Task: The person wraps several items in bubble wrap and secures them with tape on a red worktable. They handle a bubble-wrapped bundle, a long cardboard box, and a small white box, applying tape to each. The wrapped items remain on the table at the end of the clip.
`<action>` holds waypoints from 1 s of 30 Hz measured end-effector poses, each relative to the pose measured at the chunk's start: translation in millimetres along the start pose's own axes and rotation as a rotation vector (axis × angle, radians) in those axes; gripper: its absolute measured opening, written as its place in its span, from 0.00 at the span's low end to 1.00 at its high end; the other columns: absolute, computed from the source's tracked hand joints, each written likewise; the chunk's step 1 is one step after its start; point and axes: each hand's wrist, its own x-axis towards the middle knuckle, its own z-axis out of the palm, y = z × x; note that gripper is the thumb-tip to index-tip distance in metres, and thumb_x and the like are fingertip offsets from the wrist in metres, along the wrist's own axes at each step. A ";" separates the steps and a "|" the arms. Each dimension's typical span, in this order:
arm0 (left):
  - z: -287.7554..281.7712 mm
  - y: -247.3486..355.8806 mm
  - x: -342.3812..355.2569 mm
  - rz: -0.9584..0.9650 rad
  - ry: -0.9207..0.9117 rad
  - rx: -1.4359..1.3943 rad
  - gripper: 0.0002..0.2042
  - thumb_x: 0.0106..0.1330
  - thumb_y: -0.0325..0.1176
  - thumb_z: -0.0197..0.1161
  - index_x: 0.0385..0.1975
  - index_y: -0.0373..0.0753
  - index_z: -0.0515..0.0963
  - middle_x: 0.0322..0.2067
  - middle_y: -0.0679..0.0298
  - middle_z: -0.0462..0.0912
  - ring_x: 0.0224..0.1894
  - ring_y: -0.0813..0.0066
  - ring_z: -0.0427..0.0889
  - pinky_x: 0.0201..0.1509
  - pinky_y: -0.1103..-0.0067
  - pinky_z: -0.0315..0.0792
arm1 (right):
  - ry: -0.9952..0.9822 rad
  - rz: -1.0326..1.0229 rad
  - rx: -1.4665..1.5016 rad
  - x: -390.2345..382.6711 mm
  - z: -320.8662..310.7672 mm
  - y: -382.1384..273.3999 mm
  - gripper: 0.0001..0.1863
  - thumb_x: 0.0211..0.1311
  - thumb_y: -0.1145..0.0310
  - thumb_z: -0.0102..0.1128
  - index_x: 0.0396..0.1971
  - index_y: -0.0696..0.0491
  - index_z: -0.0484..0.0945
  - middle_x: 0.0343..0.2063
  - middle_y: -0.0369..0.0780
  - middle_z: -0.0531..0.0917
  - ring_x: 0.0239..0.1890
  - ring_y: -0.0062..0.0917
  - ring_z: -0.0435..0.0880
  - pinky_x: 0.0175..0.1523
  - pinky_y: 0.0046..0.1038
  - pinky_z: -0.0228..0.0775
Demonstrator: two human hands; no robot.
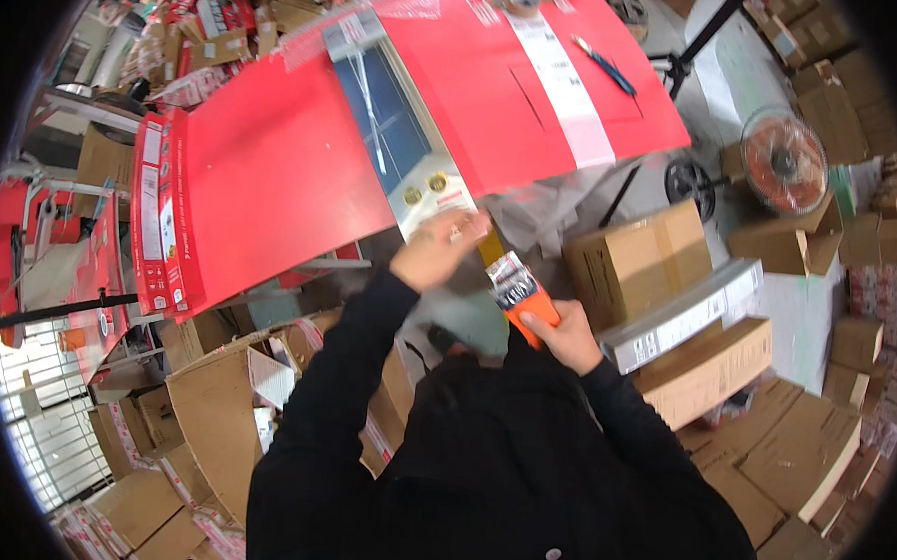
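My left hand (pixel 440 248), slightly blurred, lies over the near end of a long flat box (pixel 396 113) with a blue printed panel and pale borders. Its fingers are stretched out toward the right, and nothing shows in its grip. My right hand (pixel 570 335) is closed around an orange tool that looks like a tape dispenser (pixel 533 321), with a black band and a pale front end. That tool is held just right of the box's near end, below table height. The box rests on a red sheet-covered table (pixel 273 162), its near end at the table's edge.
On the table, a white printed strip (pixel 557 80) runs lengthwise, with a dark slim cutter or pliers (pixel 606 67) beside it. Brown cartons (pixel 640 258) and a long grey box (pixel 682 315) stand at right, near a fan (pixel 784 163). An open carton (pixel 223 410) is at lower left.
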 end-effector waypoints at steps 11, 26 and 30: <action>15.3 -22.8 -29.9 0.181 0.283 0.163 0.07 0.66 0.32 0.71 0.38 0.38 0.89 0.34 0.56 0.88 0.40 0.55 0.86 0.46 0.68 0.79 | 0.177 0.144 0.175 2.6 89.4 30.8 0.24 0.73 0.53 0.71 0.32 0.64 0.87 0.24 0.35 0.85 0.27 0.14 0.80 0.34 0.23 0.73; -44.6 -125.8 36.8 0.167 0.454 0.711 0.40 0.61 0.58 0.75 0.73 0.50 0.74 0.78 0.53 0.64 0.81 0.37 0.53 0.81 0.52 0.56 | 0.293 0.059 -0.010 203.1 187.5 197.8 0.23 0.68 0.53 0.70 0.41 0.62 0.86 0.35 0.52 0.90 0.35 0.36 0.92 0.40 0.38 0.81; -15.9 -129.2 -10.0 0.135 0.587 0.507 0.37 0.67 0.47 0.73 0.74 0.41 0.70 0.77 0.47 0.64 0.79 0.40 0.59 0.80 0.56 0.57 | 0.153 0.181 -0.170 133.5 128.0 156.6 0.20 0.74 0.61 0.65 0.54 0.63 0.84 0.45 0.47 0.91 0.47 0.30 0.89 0.51 0.32 0.80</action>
